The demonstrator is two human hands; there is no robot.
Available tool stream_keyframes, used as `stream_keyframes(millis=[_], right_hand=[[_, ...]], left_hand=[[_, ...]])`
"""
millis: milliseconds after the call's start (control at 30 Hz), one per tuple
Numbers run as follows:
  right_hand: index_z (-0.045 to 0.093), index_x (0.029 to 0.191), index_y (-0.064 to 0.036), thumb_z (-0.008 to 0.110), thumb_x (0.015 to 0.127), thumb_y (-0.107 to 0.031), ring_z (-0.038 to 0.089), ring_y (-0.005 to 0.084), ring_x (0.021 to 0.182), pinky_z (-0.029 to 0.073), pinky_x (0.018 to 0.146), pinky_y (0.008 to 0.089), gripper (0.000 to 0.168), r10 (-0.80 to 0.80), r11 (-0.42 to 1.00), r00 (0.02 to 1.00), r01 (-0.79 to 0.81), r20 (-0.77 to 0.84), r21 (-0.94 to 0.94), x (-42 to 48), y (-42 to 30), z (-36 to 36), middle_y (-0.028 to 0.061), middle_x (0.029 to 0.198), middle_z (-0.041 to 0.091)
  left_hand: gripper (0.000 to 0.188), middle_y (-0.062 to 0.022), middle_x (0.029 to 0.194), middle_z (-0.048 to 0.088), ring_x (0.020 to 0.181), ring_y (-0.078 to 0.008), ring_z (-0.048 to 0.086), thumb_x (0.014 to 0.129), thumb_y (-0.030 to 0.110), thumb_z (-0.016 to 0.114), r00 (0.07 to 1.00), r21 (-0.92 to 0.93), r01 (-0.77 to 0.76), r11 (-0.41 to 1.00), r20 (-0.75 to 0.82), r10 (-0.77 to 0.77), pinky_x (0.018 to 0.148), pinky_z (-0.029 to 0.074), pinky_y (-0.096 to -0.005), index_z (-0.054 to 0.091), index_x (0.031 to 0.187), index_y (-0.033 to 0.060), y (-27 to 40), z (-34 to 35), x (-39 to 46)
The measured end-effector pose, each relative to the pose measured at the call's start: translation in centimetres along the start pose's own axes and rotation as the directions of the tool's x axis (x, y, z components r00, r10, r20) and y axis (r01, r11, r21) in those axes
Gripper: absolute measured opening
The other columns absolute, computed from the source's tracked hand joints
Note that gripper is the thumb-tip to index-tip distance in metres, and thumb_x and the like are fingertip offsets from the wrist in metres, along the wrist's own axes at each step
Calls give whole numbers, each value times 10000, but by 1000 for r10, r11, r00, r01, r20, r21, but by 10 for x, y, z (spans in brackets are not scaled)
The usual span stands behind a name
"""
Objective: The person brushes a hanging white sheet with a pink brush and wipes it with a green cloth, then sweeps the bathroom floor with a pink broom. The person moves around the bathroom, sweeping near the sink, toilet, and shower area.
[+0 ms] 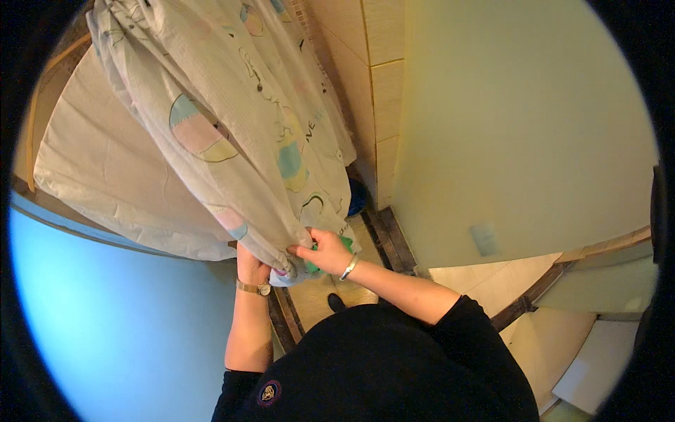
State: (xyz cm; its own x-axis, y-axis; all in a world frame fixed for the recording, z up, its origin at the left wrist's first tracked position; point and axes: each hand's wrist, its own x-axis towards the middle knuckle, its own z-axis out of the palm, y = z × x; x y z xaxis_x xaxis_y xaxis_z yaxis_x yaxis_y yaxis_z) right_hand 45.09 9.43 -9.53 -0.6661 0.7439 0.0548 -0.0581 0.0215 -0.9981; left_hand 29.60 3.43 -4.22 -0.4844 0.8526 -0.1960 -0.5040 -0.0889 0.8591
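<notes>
A white patterned curtain (211,105) with coloured balloon-like shapes and some lettering hangs from the upper left down to my hands. My left hand (253,268), with a watch on the wrist, grips the gathered lower edge of the curtain; its fingers are partly hidden by the cloth. My right hand (327,253), with a silver bracelet, pinches a fold of the same curtain just to the right. A green patch (315,264) shows beneath and beside my right hand; whether it is part of the curtain or a separate thing, I cannot tell.
A frosted glass panel (517,132) stands on the right beside a tiled wall (387,100). Another glass panel (132,316), lit blue, is at the lower left. Behind the curtain's lower end is a dark blue round container (357,196). Dark raised sills (393,240) edge the tiled floor.
</notes>
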Motion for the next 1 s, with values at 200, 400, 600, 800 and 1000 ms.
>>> stream_keyframes(millis=[200,400,600,800,1000], right_hand=[[596,686,-24,660,743,-333,460,77,530,395,495,259,321,106,994,988,-108,-111,-9,-2,5,-28,29,585,554],[614,787,-30,628,757,-58,514,63,675,418,620,204,42,-59,970,809,186,-585,159,-1,-27,-142,-10,754,595],[561,924,-19,560,786,-46,521,91,758,429,666,226,141,-262,933,510,351,-819,-79,-26,-62,-196,29,831,590],[570,989,-48,615,764,-200,557,134,849,448,767,286,275,-154,968,971,111,-183,-227,-27,-58,-121,55,931,608],[607,884,-33,632,772,-232,571,144,813,443,749,271,230,9,996,926,25,378,-86,-32,-42,-35,77,904,611]], left_hand=[[300,-95,1008,554,888,-220,554,859,181,481,990,41,-45,998,-135,50,770,463,-354,467,1091,-10,22,-27,11],[157,-34,776,595,537,-106,506,841,174,532,948,66,-216,974,-226,226,361,324,-216,534,922,39,60,-64,23],[138,-21,750,577,532,-103,490,838,163,534,921,101,-273,957,-261,290,376,321,-220,535,912,47,68,-61,29],[129,-13,737,540,531,-97,471,834,148,531,926,113,-257,960,-257,278,380,327,-223,521,930,62,61,-68,36],[111,-9,716,518,526,-94,460,834,142,522,939,168,-220,961,-232,256,383,338,-223,498,902,58,65,-59,33]])
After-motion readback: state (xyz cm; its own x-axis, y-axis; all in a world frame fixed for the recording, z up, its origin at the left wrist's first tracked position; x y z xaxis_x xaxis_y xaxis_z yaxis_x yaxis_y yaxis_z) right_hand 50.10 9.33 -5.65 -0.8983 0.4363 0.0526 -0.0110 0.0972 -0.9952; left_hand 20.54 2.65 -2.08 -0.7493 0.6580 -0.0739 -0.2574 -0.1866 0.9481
